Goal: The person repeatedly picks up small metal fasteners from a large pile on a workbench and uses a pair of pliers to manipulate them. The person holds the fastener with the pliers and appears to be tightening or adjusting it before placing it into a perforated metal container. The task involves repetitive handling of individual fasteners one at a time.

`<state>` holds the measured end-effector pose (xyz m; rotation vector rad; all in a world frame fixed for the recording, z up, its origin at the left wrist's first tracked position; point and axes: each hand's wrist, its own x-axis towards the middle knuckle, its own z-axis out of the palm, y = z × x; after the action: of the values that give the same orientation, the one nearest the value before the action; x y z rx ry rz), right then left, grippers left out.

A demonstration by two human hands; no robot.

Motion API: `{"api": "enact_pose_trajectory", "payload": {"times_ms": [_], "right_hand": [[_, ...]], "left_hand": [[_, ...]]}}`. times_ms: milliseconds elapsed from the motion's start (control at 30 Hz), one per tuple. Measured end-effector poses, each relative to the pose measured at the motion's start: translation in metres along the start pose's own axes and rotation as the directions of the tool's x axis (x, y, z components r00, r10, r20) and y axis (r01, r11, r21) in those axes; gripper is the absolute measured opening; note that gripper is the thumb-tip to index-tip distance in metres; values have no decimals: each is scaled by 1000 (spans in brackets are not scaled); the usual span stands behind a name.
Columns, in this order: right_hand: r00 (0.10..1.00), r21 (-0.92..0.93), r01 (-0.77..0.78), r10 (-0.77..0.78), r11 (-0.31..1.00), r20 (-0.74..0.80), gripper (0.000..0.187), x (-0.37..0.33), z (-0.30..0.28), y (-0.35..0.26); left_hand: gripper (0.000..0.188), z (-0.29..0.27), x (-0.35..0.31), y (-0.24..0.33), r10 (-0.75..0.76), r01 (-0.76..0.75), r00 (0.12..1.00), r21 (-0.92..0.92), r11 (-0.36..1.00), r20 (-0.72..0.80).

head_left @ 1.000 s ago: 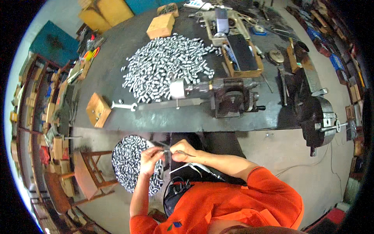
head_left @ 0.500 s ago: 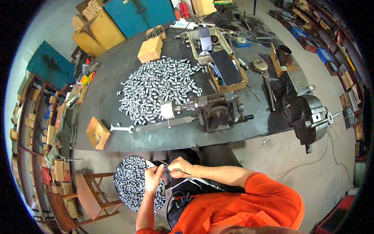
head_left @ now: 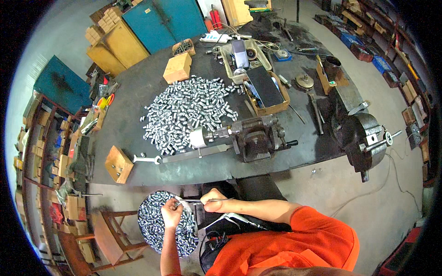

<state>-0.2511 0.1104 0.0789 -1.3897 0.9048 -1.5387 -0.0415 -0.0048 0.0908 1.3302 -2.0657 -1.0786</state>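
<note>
1. Thin dark rod [head_left: 193, 200]: roughly level, in front of the bench edge, its left end near the left hand. Whether that end touches the fingers cannot be told.
2. Right hand [head_left: 214, 200]: closed in a fist around the rod; forearm enters from the right, orange sleeve [head_left: 317, 232] behind it.
3. Left hand [head_left: 171, 213]: fingers curled in, narrow, above the left container. Too small to tell whether a piece is gripped.
4. Round container [head_left: 187, 208]: below the left hand, filled with short shiny metal pieces [head_left: 154, 224].
5. Silver tool [head_left: 230, 219]: lying across the lap, just below the right forearm.
6. Dark workbench [head_left: 152, 175]: beyond both hands. Loose heap of similar metal pieces [head_left: 189, 108] on it.
7. Near the front edge: open wooden box [head_left: 113, 157], spanner [head_left: 147, 159], flat metal bar [head_left: 209, 151], then a dark geared fixture [head_left: 255, 138] with a pale round head.
8. Farther right: heavy vice [head_left: 368, 142] at the bench corner.
9. Floor, left: brown wooden stool [head_left: 110, 239] beside the container.
</note>
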Motion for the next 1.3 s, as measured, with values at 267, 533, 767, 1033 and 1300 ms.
{"api": "enact_pose_trajectory", "payload": {"times_ms": [267,533,767,1033,1300], "right_hand": [[986,131,-153,143,980,80,24,0,1,5],[981,201,-186,168,962,102,22,1,5,8],[980,-155,123,-96,980,176,24,4,6,11],[878,-275,475,-473,836,80,34,3,7,-2],[944,-221,327,-309,919,111,30,-6,13,22]], "left_hand": [[18,6,-4,9,257,-229,966,511,828,17],[21,7,-3,-6,289,-263,957,482,836,21],[27,35,-14,34,395,-433,901,418,798,180],[18,-27,18,5,388,-323,921,588,742,17],[23,-9,108,118,499,-470,857,589,658,127]]}}
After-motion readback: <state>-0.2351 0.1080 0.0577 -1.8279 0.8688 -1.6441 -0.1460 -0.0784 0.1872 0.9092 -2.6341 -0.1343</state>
